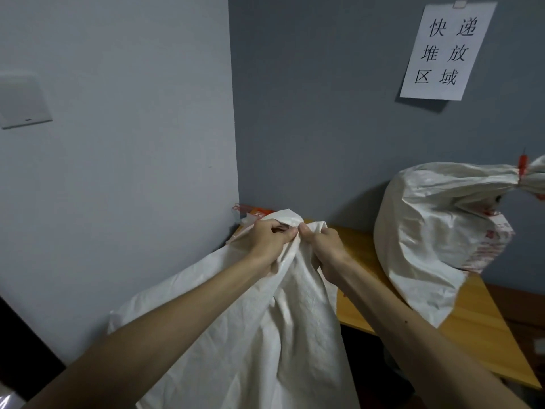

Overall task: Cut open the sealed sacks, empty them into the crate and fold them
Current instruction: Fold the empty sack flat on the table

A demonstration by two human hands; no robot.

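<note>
Both hands are up in front of the wall corner. The left hand (269,236) and right hand (323,246) are almost knuckle to knuckle, each w/ a tight grip: fingers curled round the bunched top edge of the limp sack (280,335). It hangs flat and creased from there down past the bottom of view, over the near-left end of the tabletop (483,326). It looks empty, so prob. the folding step. The crate isn't in view, so can't confirm what went into it.

The sealed sack (436,231) sits full on the tabletop to the right, well apart from the hands. Its neck is cinched w/ a red tie (522,169), so that one is not yet cut. A paper sign (448,51) is taped to the wall above it.

What could go wrong:
- Sack material looks slick. W/ both grips crowded on one spot, the outer corners droop, so the fold prob. comes out skewed or a layer slips free.
- The bottom end is out of sight. Anything left inside would drop outside the crate if the sack gets shaken here.
- A wide sweep to the right to spread the sack could knock the sealed sack. Its lower corner seems to reach the front edge of the tabletop, so it may tip off.
- Little room on the left, so the sack can snag on the wall.
</note>
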